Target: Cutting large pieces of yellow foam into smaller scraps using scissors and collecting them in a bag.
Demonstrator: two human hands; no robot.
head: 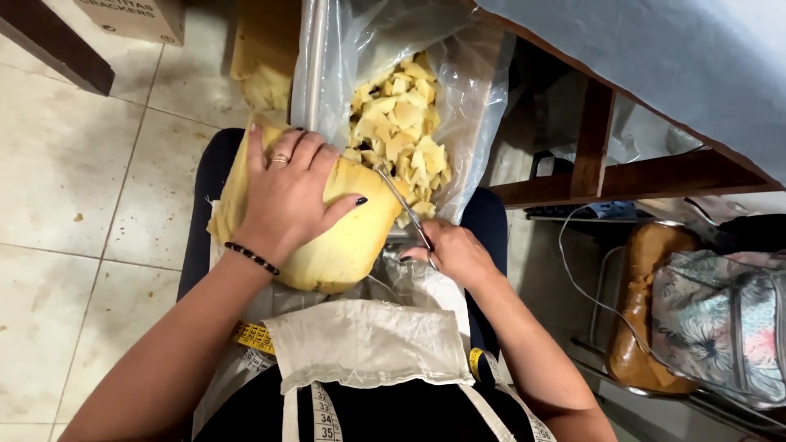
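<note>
My left hand point(286, 192) lies flat on top of a thick yellow foam block point(344, 245) that rests across my lap, fingers spread and pressing it down. My right hand point(454, 250) grips a pair of metal scissors point(405, 206), blades pointing up and left into the foam's right edge. Just beyond the block, a clear plastic bag point(471, 106) stands open, holding several small yellow foam pieces point(401, 123). A yellow tape measure point(254, 336) hangs around my neck over a white cloth point(368, 344) on my lap.
Another yellow foam slab point(264, 57) leans on the tiled floor point(65, 205) behind the bag. A wooden table with a blue top point(655, 57) stands at right. Below it are a floral bag point(725, 323), a brown cushioned stool point(643, 311) and a white cable point(589, 299). A cardboard box point(135, 18) sits top left.
</note>
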